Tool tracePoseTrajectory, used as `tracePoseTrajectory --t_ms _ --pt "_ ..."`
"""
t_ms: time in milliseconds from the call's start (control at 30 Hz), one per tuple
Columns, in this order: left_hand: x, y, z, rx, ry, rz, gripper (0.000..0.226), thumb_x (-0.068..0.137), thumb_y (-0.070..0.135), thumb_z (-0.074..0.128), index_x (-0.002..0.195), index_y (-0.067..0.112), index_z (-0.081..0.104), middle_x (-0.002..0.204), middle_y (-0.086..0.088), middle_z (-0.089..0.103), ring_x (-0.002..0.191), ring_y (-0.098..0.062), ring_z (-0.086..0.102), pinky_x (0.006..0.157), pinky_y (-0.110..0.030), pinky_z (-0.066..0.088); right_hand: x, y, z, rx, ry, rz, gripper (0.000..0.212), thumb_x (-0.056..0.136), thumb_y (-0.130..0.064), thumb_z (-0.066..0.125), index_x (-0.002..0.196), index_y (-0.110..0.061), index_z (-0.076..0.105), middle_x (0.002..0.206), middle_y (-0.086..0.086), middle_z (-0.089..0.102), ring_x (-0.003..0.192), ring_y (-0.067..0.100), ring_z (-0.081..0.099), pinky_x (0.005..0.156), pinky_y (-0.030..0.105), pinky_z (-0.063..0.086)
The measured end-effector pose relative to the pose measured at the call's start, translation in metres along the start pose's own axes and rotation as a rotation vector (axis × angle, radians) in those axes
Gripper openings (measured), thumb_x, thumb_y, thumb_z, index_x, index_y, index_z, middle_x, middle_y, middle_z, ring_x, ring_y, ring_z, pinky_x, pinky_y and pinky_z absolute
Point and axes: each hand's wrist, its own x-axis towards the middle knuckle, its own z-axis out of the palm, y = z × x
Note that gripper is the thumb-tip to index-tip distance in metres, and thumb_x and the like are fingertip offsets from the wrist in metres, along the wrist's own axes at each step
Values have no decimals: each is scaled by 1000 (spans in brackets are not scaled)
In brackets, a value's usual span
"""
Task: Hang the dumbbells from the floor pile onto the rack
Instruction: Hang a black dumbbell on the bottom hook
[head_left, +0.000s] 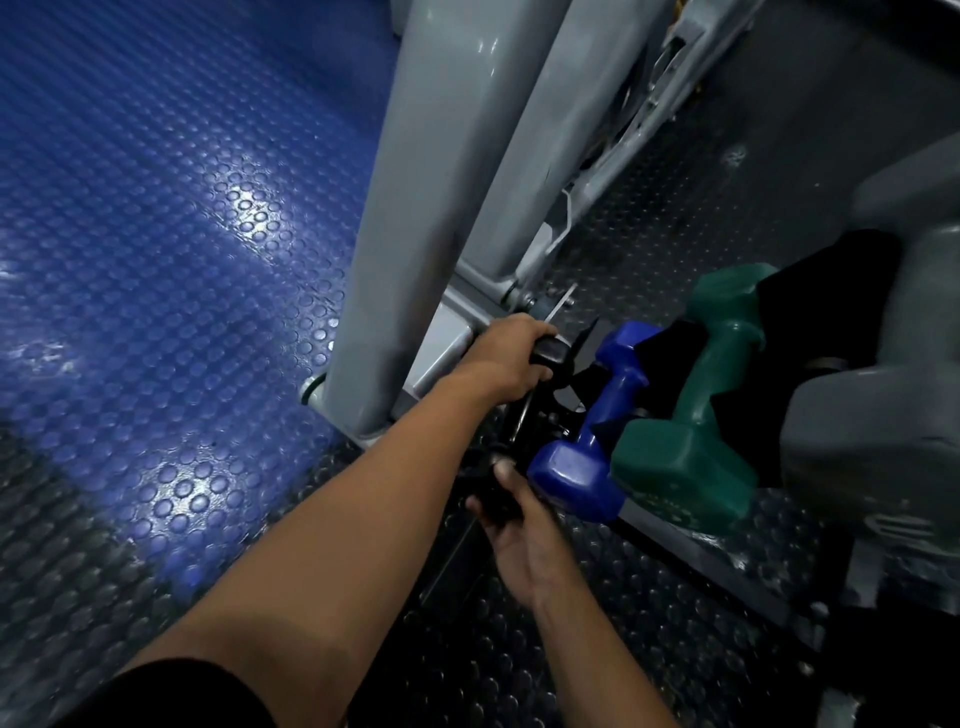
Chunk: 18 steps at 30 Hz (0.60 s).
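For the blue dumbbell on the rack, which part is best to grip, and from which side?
Probably grip the blue dumbbell by its narrow middle handle, coming from above. The handle lies exposed between the two wide heads, while the green dumbbell crowds its right side.

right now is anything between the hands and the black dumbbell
No. The left hand grips one end of the black dumbbell, and the right hand holds the other. The blue dumbbell sits close beside it.

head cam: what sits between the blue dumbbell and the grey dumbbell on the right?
The green dumbbell lies between the blue dumbbell and the grey dumbbell, resting on the black rack; seen in the head view.
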Motion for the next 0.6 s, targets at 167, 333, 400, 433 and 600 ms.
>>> tracePoseTrajectory --t_ms 167,333,400,433,600 --pt "-3 8 8 -357 26 -102 68 91 -9 57 151 23 56 138 -1 68 127 -15 62 109 -15 42 18 7 -4 257 8 23 52 60 -14 99 104 -5 72 106 15 73 90 28 69 75 32 62" --pt "-18 -11 45 -270 -84 -191 52 103 6 49 150 26 57 152 -9 57 139 -25 54 110 -20 35 26 16 -7 384 -6 20 51 68 -20 92 111 -3 72 102 18 72 78 26 69 69 29 62" --pt "-22 -18 56 -251 -119 -181 50 106 12 48 153 29 53 149 -12 60 136 -28 57 110 -25 40 24 15 -8 365 35 42 37 81 -21 73 113 -3 69 101 17 72 77 26 69 70 28 61" --pt "-23 -19 57 -257 -116 -177 49 106 13 48 153 30 53 148 -12 60 135 -28 57 111 -27 42 23 15 -7 376 41 38 36 81 -21 71 113 -3 69 99 17 72 76 26 70 68 28 62" --pt "-18 -12 49 -218 -119 -97 50 107 11 47 155 26 50 158 -4 52 143 -22 50 117 -25 36 15 11 -5 352 102 35 54 84 -20 71 133 0 64 110 19 71 81 25 71 63 29 63"
